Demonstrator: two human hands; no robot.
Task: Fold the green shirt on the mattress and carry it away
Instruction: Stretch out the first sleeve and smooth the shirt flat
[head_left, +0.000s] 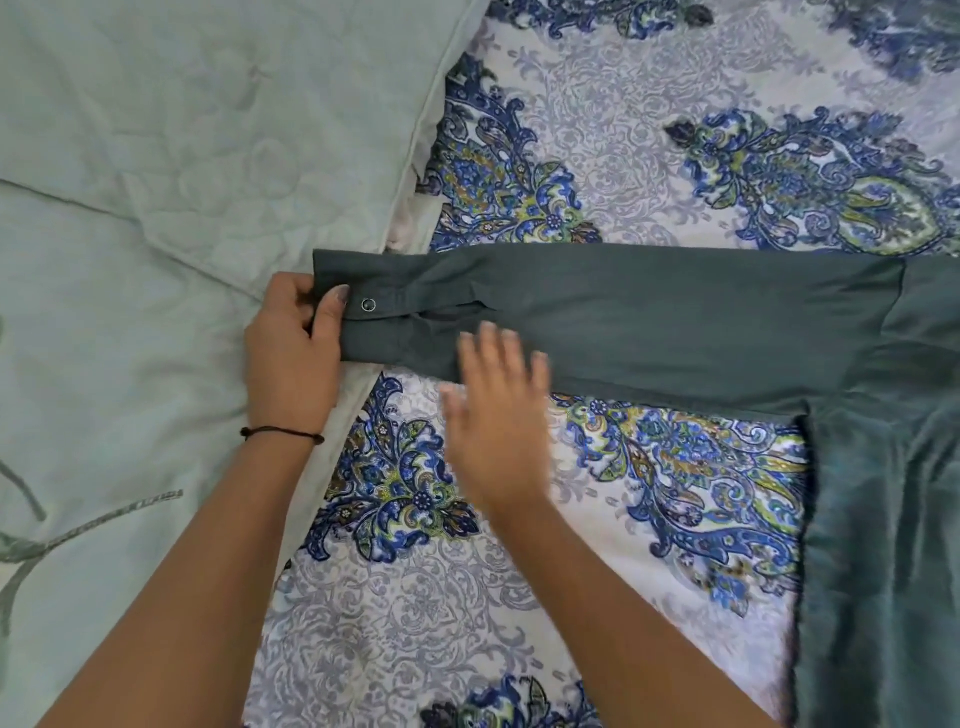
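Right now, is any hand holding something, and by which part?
The left hand grips the green shirt by its sleeve cuff. The right hand is open, holding nothing.

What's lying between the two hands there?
In the head view, the green shirt's sleeve cuff with its snap button spans from the left hand to the right hand.

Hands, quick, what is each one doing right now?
Left hand: pinches the sleeve cuff of the green shirt.
Right hand: open, fingers straight over the sleeve; blurred, touch cannot be told.
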